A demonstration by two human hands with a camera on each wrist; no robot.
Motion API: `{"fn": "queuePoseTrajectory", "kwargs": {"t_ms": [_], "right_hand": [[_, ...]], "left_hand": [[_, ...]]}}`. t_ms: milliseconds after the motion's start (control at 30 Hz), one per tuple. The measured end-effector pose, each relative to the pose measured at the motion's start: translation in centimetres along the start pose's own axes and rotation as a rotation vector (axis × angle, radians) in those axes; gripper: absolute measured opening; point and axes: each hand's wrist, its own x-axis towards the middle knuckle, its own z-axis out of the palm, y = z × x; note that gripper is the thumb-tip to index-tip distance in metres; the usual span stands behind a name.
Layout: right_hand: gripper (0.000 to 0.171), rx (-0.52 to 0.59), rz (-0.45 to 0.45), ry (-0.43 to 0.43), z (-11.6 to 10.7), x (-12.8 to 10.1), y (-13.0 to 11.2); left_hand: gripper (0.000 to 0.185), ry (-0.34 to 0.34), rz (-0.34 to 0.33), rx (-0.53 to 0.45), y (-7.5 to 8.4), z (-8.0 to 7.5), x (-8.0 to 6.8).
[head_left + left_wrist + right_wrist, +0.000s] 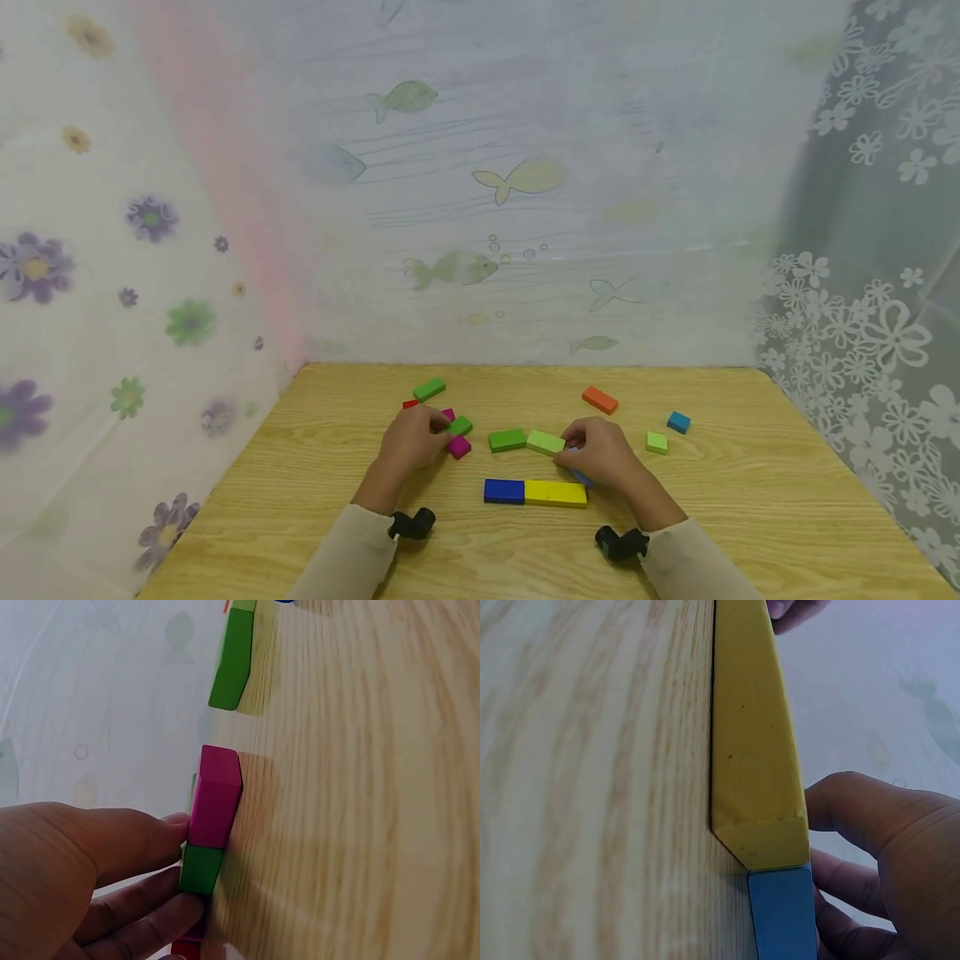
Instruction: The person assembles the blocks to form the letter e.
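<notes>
My left hand (415,437) is at a cluster on the left, its thumb and forefinger around the left end of a green block (461,426). A magenta block (459,447) lies against that block's near side and partly hides the fingertips in the left wrist view. My right hand (600,450) pinches the right end of a light green block (546,442), beside a darker green block (507,440). Under that hand is a light blue block (784,911), mostly covered in the head view. A yellow block (754,735) hides the right thumb tip in the right wrist view.
A dark blue block (504,492) and the yellow block lie end to end near me. Farther back are a green block (430,389), a partly covered red block (410,404) and an orange block (600,400). A blue block (678,422) and a lime block (657,442) lie right.
</notes>
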Motion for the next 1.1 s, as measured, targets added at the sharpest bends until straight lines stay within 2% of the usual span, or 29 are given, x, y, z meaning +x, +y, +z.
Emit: {"fn": "queuePoseTrajectory", "kwargs": {"t_ms": [367,867,1100], "right_hand": [[0.028,-0.008,-0.011,0.002,0.1,0.0,0.2],[0.027,-0.006,0.004,0.004,0.1,0.2,0.1],[0.028,-0.007,0.004,0.0,0.1,0.1,0.0]], "left_hand": [[0.021,0.033,-0.048,0.007,-1.6,-0.2,0.3],[0.023,-0.028,-0.067,0.003,-2.7,-1.9,0.3],[0.019,-0.045,-0.082,0.032,-2.8,-1.9,0.5]]}}
